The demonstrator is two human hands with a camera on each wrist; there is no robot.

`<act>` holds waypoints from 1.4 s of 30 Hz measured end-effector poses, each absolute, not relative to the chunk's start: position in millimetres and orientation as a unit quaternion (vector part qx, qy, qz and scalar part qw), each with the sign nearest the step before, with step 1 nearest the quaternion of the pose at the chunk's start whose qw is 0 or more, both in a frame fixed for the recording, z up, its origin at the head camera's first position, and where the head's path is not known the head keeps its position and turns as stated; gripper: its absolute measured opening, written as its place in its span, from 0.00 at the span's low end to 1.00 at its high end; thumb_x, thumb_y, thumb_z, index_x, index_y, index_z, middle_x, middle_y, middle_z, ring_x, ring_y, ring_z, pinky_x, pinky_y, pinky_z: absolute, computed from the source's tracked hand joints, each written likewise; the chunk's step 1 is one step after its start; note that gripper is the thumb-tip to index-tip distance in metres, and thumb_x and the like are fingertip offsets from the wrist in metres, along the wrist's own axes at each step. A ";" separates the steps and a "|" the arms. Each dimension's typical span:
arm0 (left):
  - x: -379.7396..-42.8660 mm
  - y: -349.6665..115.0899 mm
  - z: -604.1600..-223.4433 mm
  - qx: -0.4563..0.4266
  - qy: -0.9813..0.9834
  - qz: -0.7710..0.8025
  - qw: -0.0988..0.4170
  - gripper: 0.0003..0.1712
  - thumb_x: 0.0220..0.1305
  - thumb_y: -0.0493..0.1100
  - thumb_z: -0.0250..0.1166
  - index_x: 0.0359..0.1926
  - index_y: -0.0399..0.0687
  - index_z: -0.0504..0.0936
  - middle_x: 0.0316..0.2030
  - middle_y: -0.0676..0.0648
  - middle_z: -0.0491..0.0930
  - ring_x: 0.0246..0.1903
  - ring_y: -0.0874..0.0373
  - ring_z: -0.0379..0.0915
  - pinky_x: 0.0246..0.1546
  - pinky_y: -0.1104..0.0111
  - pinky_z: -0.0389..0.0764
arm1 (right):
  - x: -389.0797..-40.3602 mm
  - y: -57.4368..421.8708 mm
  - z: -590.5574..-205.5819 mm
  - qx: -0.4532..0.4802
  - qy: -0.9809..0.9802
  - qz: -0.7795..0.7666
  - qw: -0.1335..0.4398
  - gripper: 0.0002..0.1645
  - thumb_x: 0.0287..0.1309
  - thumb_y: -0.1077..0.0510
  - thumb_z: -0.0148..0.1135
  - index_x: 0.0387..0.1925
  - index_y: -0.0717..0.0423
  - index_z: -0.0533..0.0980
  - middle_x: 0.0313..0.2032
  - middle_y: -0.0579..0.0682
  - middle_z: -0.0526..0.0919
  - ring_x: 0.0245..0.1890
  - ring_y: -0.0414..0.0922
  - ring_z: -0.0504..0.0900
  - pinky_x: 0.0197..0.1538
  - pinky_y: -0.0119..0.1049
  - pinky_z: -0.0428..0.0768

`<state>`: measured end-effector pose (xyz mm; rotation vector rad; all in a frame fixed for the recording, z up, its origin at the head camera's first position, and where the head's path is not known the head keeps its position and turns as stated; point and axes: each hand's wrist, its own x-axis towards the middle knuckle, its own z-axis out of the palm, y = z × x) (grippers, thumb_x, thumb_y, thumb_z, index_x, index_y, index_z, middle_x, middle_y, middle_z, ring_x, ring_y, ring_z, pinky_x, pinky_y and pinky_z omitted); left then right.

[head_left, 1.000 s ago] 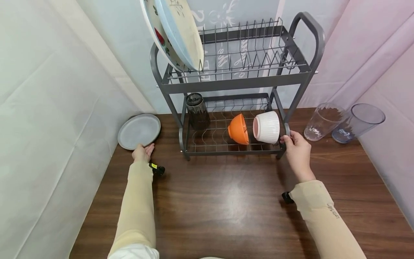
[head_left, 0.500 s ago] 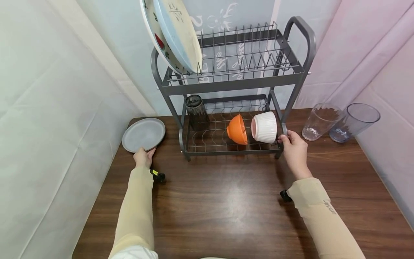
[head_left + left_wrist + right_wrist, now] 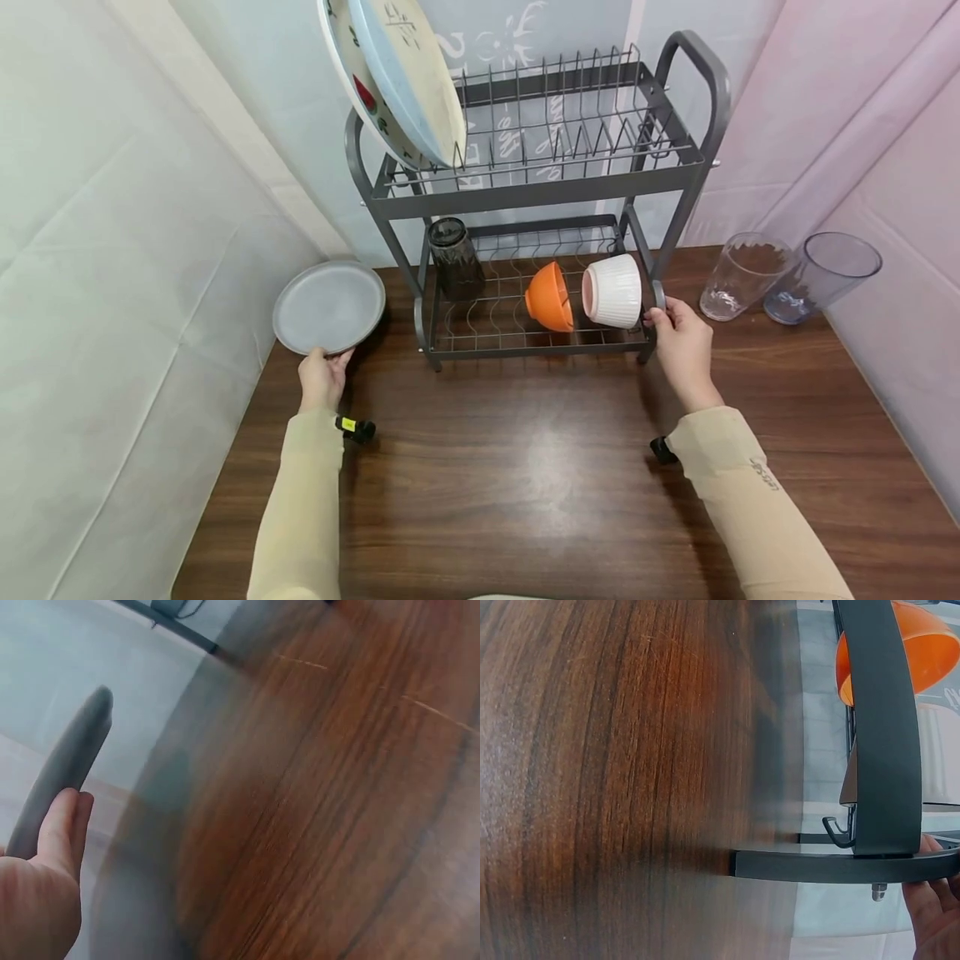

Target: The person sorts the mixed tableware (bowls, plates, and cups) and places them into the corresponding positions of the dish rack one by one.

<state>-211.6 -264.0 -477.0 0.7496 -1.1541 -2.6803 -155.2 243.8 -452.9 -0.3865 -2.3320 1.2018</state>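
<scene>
My left hand [image 3: 322, 377] grips the near edge of a round grey plate [image 3: 328, 308], which is raised off the table at the left. The left wrist view has the plate [image 3: 64, 772] edge-on, with fingers [image 3: 66, 825] under it. At the right, my right hand [image 3: 682, 350] holds the lower side post of a dark grey two-tier dish rack [image 3: 540, 198]. Fingers curl round that post in the right wrist view, where the rack's front bar [image 3: 885, 735] also shows. A white ribbed bowl [image 3: 617, 292] lies tilted on the lower tier beside this hand.
On the lower tier are an orange bowl [image 3: 550, 298] and an upside-down dark glass [image 3: 456, 260]. Two large plates, one blue-rimmed [image 3: 420, 75], stand in the upper tier's left end. A clear glass [image 3: 742, 279] and a bluish glass [image 3: 821, 279] stand right of the rack.
My left hand has taken hold of the grey plate and lifted it off the table. My right hand stays on the rack's post. The head view has shifted slightly.
</scene>
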 end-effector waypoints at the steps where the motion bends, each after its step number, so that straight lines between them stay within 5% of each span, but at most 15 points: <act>1: -208.0 -264.9 -474.6 0.244 -0.381 -0.889 0.067 0.24 0.60 0.31 0.31 0.59 0.36 0.54 0.50 0.43 0.62 0.58 0.52 0.59 0.56 0.64 0.67 | -155.5 243.4 -452.1 -0.141 -0.854 0.439 0.241 0.14 0.58 0.57 0.52 0.41 0.60 0.76 0.32 0.57 0.83 0.25 0.21 0.73 0.30 0.12 0.65; 8: -177.3 -266.0 -455.8 0.203 -0.373 -0.902 0.077 0.22 0.62 0.33 0.33 0.58 0.38 0.54 0.49 0.44 0.62 0.56 0.52 0.61 0.45 0.65 0.76 | -155.8 244.8 -447.1 -0.143 -0.856 0.446 0.218 0.16 0.59 0.55 0.51 0.44 0.59 0.76 0.34 0.58 0.83 0.25 0.17 0.70 0.30 0.11 0.65; 18: -127.3 -261.2 -420.4 0.171 -0.382 -0.902 0.111 0.13 0.58 0.29 0.34 0.40 0.36 0.64 0.36 0.44 0.69 0.32 0.55 0.75 0.32 0.63 0.80 | -146.1 241.5 -443.3 -0.182 -0.849 0.449 0.212 0.19 0.57 0.54 0.50 0.49 0.57 0.73 0.41 0.55 0.81 0.28 0.19 0.67 0.30 0.12 0.65; 27: -84.8 -255.5 -387.0 0.096 -0.395 -0.904 0.130 0.15 0.56 0.26 0.32 0.26 0.36 0.65 0.26 0.42 0.75 0.24 0.52 0.78 0.22 0.61 0.79 | -156.7 240.5 -413.8 -0.147 -0.825 0.479 0.263 0.19 0.57 0.57 0.50 0.51 0.57 0.70 0.48 0.56 0.78 0.41 0.29 0.74 0.43 0.17 0.69; 42: -51.9 -234.9 -342.3 0.005 -0.341 -0.937 0.069 0.23 0.49 0.23 0.24 0.17 0.38 0.65 0.19 0.41 0.77 0.20 0.53 0.76 0.18 0.63 0.74 | -176.6 242.2 -362.6 -0.121 -0.784 0.522 0.312 0.17 0.56 0.59 0.53 0.49 0.54 0.72 0.47 0.49 0.79 0.42 0.29 0.75 0.47 0.19 0.71</act>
